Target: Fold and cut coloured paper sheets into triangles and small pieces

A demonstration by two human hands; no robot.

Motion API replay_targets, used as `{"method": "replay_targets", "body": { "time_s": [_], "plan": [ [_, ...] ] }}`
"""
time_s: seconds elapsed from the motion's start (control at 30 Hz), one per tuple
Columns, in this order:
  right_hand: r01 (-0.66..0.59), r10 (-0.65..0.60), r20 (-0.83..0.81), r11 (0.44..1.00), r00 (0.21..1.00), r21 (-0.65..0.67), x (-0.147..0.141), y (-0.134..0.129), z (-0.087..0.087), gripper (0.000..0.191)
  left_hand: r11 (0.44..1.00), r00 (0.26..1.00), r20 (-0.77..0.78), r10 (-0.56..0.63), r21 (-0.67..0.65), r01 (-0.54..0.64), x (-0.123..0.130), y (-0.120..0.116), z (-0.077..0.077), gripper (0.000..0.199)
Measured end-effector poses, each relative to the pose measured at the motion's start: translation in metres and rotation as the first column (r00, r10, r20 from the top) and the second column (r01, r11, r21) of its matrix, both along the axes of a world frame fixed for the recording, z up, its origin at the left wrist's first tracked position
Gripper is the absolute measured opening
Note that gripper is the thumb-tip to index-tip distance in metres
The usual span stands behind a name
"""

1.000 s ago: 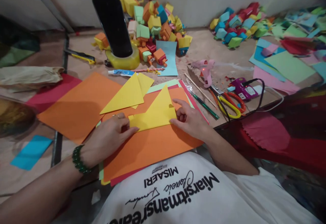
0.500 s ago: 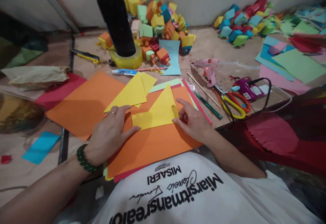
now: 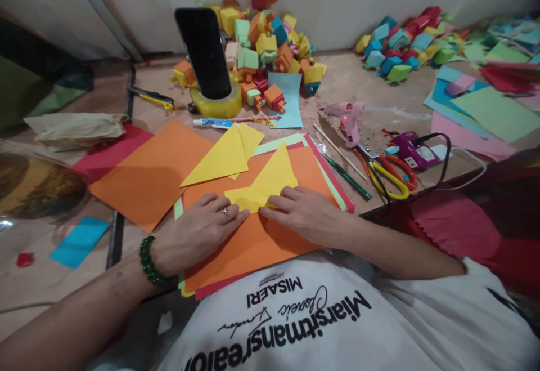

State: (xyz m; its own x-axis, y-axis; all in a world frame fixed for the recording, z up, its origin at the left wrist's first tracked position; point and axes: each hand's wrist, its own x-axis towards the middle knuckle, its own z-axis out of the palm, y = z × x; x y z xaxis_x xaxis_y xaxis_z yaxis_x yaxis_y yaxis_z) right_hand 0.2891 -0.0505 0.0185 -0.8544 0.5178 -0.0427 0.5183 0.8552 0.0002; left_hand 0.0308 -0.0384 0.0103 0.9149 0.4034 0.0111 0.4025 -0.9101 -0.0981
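A folded yellow sheet of paper (image 3: 272, 179) lies on a stack topped by an orange sheet (image 3: 253, 247), one pointed flap rising away from me. My left hand (image 3: 202, 227) rests at its lower left, bent fingers along the near edge. On the lower right, my right hand (image 3: 301, 213) bends its fingers over the same edge and covers that corner. Both thumbs stay close to the near fold, and the fingertips are only a short gap apart. Touching the stack's far left is another folded yellow paper (image 3: 219, 160), a triangle.
A phone (image 3: 205, 50) stands in a tape roll (image 3: 217, 101) before a heap of paper cube figures (image 3: 261, 44). To the right are a pink glue gun (image 3: 349, 120), scissors (image 3: 388, 177), a green pen-like tool (image 3: 348, 177) and a purple power adapter (image 3: 413, 148). A cutter (image 3: 154, 98) lies back left.
My right hand has moved left and turned palm down over the yellow paper's near edge. My left hand has slid right, its fingers drawn in. The view has shifted slightly.
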Motion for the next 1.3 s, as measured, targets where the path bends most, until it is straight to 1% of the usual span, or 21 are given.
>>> {"method": "replay_targets", "body": {
  "time_s": [0.1,0.23,0.3,0.4,0.47,0.53,0.6,0.7,0.8,0.83,0.9,1.0,1.13,1.2,1.3],
  "plan": [
    [-0.019,0.021,0.054,0.999,0.998,-0.044,-0.003,0.001,-0.002,0.025,1.0,1.0,-0.008,0.015,-0.001,-0.015,0.001,-0.003,0.0,0.034],
    [-0.062,0.061,-0.019,0.995,0.998,-0.083,0.009,-0.002,-0.013,0.025,0.998,0.999,0.014,0.034,-0.049,-0.033,0.003,-0.006,0.003,0.035],
    [-0.044,0.034,-0.089,0.992,0.995,-0.118,0.021,-0.006,-0.02,0.028,0.995,0.998,0.028,0.053,-0.085,-0.05,0.004,-0.008,0.006,0.038],
    [0.025,-0.059,-0.221,0.987,0.973,-0.156,0.042,-0.014,-0.028,0.031,0.991,0.996,0.037,0.077,-0.116,-0.072,0.004,-0.011,0.007,0.04],
    [0.076,-0.114,-0.281,0.987,0.953,-0.144,0.052,-0.019,-0.03,0.033,0.993,0.997,0.011,0.074,-0.093,-0.072,0.003,-0.012,0.007,0.041],
    [0.111,-0.135,-0.29,0.989,0.948,-0.099,0.057,-0.022,-0.027,0.036,0.996,0.997,-0.035,0.066,-0.053,-0.067,0.003,-0.013,0.007,0.042],
    [0.135,-0.141,-0.262,0.99,0.955,-0.042,0.054,-0.023,-0.019,0.036,0.998,0.996,-0.073,0.053,-0.024,-0.055,0.003,-0.014,0.007,0.043],
    [0.135,-0.127,-0.217,0.991,0.968,0.023,0.036,-0.019,-0.001,0.035,0.999,0.992,-0.124,0.028,-0.017,-0.031,0.006,-0.016,0.009,0.045],
    [0.011,-0.004,-0.171,0.999,0.985,0.039,0.006,-0.012,0.011,0.03,1.0,0.986,-0.163,0.025,-0.009,-0.027,0.012,-0.019,0.013,0.044],
    [-0.033,0.033,-0.152,0.999,0.988,0.004,-0.004,-0.01,0.011,0.028,0.999,0.987,-0.16,0.035,-0.001,-0.036,0.013,-0.021,0.015,0.042],
    [-0.072,0.065,-0.098,0.995,0.993,-0.066,-0.02,-0.006,0.005,0.023,0.997,0.988,-0.132,0.074,-0.003,-0.075,0.014,-0.023,0.017,0.035],
    [-0.084,0.078,-0.066,0.991,0.995,-0.104,-0.03,-0.003,-0.01,0.018,0.984,0.986,-0.066,0.156,-0.081,-0.161,0.011,-0.027,0.018,0.03],
    [-0.086,0.08,-0.074,0.992,0.994,-0.091,-0.017,-0.004,-0.025,0.017,0.959,0.974,0.017,0.227,-0.178,-0.22,0.002,-0.033,0.014,0.033],
    [-0.068,0.06,-0.078,0.993,0.995,-0.096,-0.005,-0.006,-0.027,0.016,0.954,0.97,0.047,0.239,-0.197,-0.225,-0.003,-0.036,0.013,0.036],
    [-0.015,0.005,-0.089,0.993,0.996,-0.114,0.009,-0.01,-0.024,0.016,0.947,0.967,0.076,0.245,-0.233,-0.222,-0.013,-0.039,0.015,0.041]
  ]
}}
